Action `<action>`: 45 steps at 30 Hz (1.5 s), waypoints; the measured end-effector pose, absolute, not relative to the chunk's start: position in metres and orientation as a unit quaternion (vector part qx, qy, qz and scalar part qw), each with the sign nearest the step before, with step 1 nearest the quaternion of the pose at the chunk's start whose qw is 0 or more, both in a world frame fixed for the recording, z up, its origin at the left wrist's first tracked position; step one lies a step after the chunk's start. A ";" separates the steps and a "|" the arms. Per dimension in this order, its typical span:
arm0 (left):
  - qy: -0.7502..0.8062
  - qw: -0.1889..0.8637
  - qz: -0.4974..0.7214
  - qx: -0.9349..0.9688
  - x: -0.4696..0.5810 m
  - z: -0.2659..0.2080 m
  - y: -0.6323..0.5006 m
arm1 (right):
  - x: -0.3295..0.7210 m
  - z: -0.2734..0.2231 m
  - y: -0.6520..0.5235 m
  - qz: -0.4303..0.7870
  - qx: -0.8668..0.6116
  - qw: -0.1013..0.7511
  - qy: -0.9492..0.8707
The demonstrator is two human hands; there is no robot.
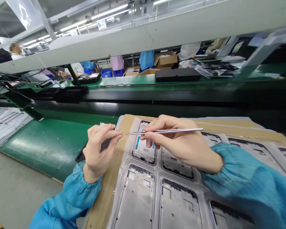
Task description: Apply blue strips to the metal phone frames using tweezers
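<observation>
My right hand (184,144) holds a pair of metal tweezers (178,130) nearly level, pinched between thumb and fingers. The tips point left and reach my left hand (97,151), whose thumb and forefinger are pressed together. Whatever lies in that pinch is too small to make out. Beneath my right hand, a phone frame with blue strips (144,152) sits in a clear plastic tray (158,170). Other metal phone frames (139,197) fill nearby pockets. A dark flat object (80,155) is partly hidden behind my left hand.
The tray rests on cardboard (102,200) over a green bench (50,143). More framed parts (9,121) lie at the far left. A dark conveyor belt (133,109) runs behind, with black trays (177,74) and cardboard boxes (166,60) beyond. A white beam (143,35) crosses above.
</observation>
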State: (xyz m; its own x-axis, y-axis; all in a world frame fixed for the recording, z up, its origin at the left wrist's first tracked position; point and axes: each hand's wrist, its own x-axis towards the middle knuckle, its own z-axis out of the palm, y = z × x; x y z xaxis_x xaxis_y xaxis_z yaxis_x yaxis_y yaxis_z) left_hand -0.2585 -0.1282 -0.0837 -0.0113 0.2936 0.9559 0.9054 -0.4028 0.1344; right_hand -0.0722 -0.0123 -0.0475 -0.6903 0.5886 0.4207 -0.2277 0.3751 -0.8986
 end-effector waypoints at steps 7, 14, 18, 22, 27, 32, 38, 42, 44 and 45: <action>-0.461 0.286 -0.531 -0.651 -0.257 -0.091 -0.129 | -0.075 -0.051 -0.013 0.553 -0.115 0.370 -0.738; -0.465 0.280 -0.523 -0.657 -0.256 -0.091 -0.134 | -0.073 -0.054 -0.013 0.518 -0.102 0.370 -0.764; -0.478 0.296 -0.506 -0.654 -0.251 -0.083 -0.137 | -0.072 -0.054 -0.014 0.516 -0.100 0.378 -0.762; -0.488 0.294 -0.498 -0.654 -0.249 -0.077 -0.140 | -0.072 -0.050 -0.015 0.557 -0.111 0.373 -0.734; -0.511 0.266 -0.500 -0.647 -0.250 -0.074 -0.145 | -0.074 -0.048 -0.016 0.589 -0.118 0.366 -0.711; -0.504 0.301 -0.463 -0.664 -0.251 -0.071 -0.148 | -0.073 -0.050 -0.018 0.593 -0.112 0.351 -0.716; -0.512 0.277 -0.456 -0.674 -0.251 -0.069 -0.152 | -0.071 -0.050 -0.017 0.592 -0.110 0.345 -0.721; -0.513 0.311 -0.434 -0.672 -0.250 -0.069 -0.154 | -0.071 -0.054 -0.019 0.596 -0.113 0.342 -0.718; -0.505 0.336 -0.421 -0.674 -0.250 -0.068 -0.153 | -0.072 -0.053 -0.020 0.603 -0.111 0.339 -0.714; -0.501 0.343 -0.415 -0.677 -0.251 -0.066 -0.153 | -0.072 -0.050 -0.020 0.606 -0.108 0.339 -0.712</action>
State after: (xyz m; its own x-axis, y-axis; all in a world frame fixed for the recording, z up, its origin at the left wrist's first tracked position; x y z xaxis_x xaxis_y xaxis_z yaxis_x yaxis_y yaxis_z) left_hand -0.2514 -0.1527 -0.0663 0.1528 0.3941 0.9063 0.9638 -0.2623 -0.0484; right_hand -0.0717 -0.0197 -0.0504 -0.7471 0.5644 0.3512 -0.2564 0.2428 -0.9356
